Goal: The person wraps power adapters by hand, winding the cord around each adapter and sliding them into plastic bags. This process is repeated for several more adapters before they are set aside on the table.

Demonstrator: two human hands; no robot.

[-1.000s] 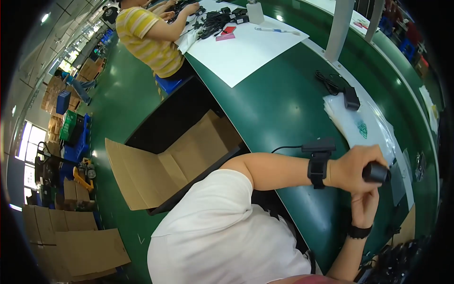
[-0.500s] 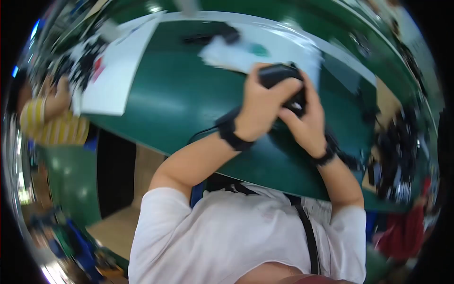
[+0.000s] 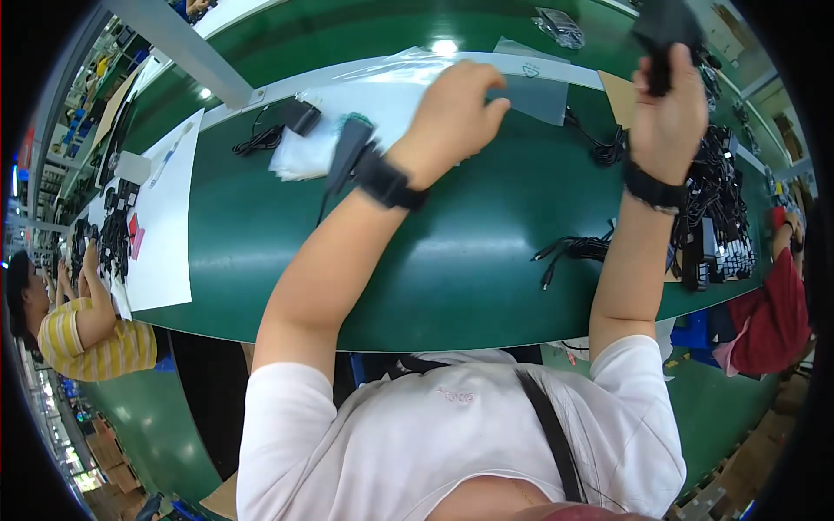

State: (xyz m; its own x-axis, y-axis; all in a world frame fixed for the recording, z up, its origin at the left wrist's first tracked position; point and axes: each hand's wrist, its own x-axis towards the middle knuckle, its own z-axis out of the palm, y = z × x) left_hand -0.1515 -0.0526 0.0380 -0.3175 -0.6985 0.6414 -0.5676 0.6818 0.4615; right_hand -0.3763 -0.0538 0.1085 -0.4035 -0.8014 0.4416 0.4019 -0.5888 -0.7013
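Observation:
My right hand point(image 3: 671, 117) is raised at the upper right, its fingers closed around a black block-shaped device point(image 3: 667, 33). Motion blur hides the device's details. Over the far middle of the table, my left hand point(image 3: 456, 117) is empty, its thumb and index finger apart and the other fingers loosely bent. Beneath and left of it lie clear plastic bags point(image 3: 300, 156). Black bands circle both wrists, and a dark block point(image 3: 351, 143) with a thin cable shows beside the left wristband point(image 3: 382, 181).
A black power adapter point(image 3: 301, 116) with coiled cable lies far left on the green table point(image 3: 417, 286). Coiled cables point(image 3: 584, 248) lie near my right forearm, beside a large pile of black adapters point(image 3: 717, 217). People sit at left point(image 3: 95, 339) and right point(image 3: 769, 304). A grey post point(image 3: 178, 52) rises behind.
Both hands were together around the black device over the table. My left hand has let go and moved left and away; my right has carried the device up and right. The view has shifted.

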